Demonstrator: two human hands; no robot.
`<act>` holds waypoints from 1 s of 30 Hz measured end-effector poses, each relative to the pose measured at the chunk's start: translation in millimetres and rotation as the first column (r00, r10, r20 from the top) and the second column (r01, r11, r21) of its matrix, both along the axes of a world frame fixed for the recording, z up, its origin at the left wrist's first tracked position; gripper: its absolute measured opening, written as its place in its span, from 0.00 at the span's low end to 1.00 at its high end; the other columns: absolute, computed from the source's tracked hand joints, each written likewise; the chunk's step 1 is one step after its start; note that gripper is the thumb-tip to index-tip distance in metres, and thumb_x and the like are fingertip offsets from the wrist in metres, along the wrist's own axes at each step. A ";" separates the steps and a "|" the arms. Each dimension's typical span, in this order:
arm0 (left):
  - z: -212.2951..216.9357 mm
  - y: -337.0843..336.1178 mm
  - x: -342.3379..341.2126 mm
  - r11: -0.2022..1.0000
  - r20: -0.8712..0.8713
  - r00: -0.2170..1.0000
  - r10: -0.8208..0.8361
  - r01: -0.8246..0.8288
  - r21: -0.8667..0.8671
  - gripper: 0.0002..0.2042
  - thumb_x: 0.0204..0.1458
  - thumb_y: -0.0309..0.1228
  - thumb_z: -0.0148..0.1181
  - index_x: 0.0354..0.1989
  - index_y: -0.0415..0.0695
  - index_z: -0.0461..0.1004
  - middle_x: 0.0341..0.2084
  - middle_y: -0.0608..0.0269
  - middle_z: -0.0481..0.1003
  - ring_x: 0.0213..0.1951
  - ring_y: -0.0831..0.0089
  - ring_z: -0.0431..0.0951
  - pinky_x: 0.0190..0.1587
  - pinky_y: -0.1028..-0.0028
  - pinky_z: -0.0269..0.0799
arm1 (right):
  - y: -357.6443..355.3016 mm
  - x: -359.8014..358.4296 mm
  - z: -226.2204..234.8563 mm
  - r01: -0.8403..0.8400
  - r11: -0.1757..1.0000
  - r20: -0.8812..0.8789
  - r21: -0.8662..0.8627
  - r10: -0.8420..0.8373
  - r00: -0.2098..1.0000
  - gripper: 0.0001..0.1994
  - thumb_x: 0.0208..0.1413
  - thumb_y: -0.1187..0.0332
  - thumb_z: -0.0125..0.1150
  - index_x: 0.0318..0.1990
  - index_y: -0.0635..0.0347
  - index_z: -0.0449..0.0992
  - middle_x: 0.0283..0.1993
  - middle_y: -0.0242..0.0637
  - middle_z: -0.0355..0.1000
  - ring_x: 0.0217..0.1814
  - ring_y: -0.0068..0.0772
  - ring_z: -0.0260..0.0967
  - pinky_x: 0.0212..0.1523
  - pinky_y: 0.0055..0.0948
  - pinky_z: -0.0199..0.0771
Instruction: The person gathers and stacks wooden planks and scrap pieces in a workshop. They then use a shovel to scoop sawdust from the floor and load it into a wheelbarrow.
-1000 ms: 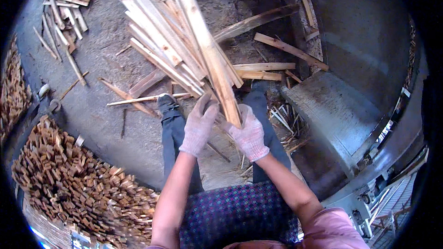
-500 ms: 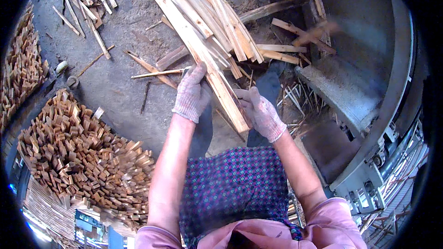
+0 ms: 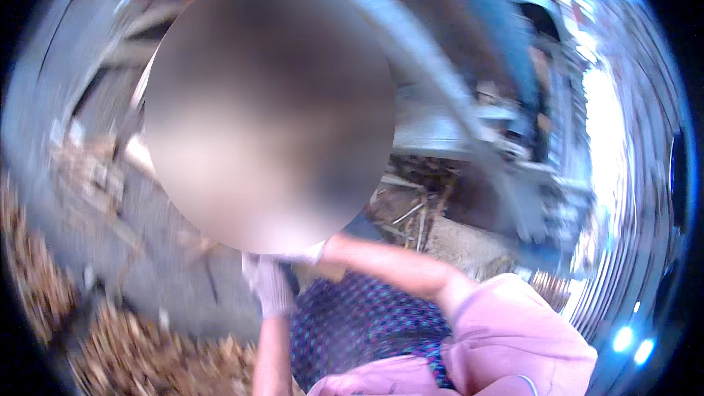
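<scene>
From the head view everything is smeared, so we can't see much. Our left hand point(image 3: 270, 286) in a pale work glove is raised, and its grip is hidden under a big blurred patch, so we can't tell what it pinches. Our right hand point(image 3: 312, 253) sits just beside it, grip equally unreadable. Scrap wood point(image 3: 147, 356) litters the floor point(image 3: 176, 286) below the left grip.

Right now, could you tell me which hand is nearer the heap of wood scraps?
Left. The left hand is just up and right of the heap of wood scraps; the right hand lies farther right.
</scene>
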State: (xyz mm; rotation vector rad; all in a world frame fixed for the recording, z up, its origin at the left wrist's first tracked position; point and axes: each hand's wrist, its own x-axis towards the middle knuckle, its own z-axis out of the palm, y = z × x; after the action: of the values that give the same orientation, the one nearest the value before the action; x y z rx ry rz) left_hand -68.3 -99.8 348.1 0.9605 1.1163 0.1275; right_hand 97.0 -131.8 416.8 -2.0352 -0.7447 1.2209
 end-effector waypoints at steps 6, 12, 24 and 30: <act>119.3 -9.4 40.0 0.733 0.193 0.723 -0.663 0.574 0.365 0.29 0.63 0.34 0.59 0.69 0.35 0.61 0.62 0.51 0.71 0.59 0.59 0.73 0.63 0.62 0.68 | -74.2 8.5 108.8 0.138 0.988 0.700 -0.064 -0.054 0.712 0.34 0.48 0.59 0.67 0.61 0.70 0.66 0.35 0.50 0.75 0.34 0.52 0.77 0.31 0.49 0.76; 133.1 36.4 55.5 0.468 -0.168 0.511 -0.843 0.850 0.242 0.37 0.62 0.49 0.56 0.75 0.41 0.57 0.62 0.45 0.72 0.63 0.59 0.73 0.64 0.66 0.66 | -174.4 -19.5 255.1 0.231 0.971 0.829 0.063 -0.180 0.529 0.38 0.51 0.53 0.70 0.64 0.65 0.62 0.40 0.45 0.72 0.32 0.47 0.76 0.28 0.45 0.74; 85.6 34.4 145.0 -0.023 -0.254 0.103 -0.962 0.894 0.448 0.35 0.64 0.46 0.59 0.70 0.31 0.61 0.64 0.36 0.69 0.64 0.52 0.70 0.66 0.63 0.64 | -568.0 -7.7 591.1 0.948 0.206 0.814 0.241 0.489 -0.313 0.34 0.59 0.50 0.63 0.64 0.64 0.62 0.53 0.57 0.70 0.51 0.51 0.74 0.52 0.47 0.77; 81.1 38.5 129.7 -0.047 -0.364 0.075 -0.928 0.949 0.313 0.34 0.63 0.48 0.59 0.71 0.37 0.62 0.59 0.36 0.74 0.58 0.52 0.76 0.62 0.64 0.68 | -453.8 -51.2 454.7 0.987 0.128 0.990 -0.095 0.114 0.080 0.23 0.61 0.52 0.58 0.53 0.62 0.72 0.51 0.54 0.75 0.49 0.53 0.76 0.49 0.49 0.78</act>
State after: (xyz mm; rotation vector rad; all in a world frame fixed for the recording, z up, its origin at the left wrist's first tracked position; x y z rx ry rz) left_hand 61.5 -61.3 429.2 2.0741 0.1351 -0.8619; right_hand 45.7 -585.6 871.5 -3.3663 0.8571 -0.5695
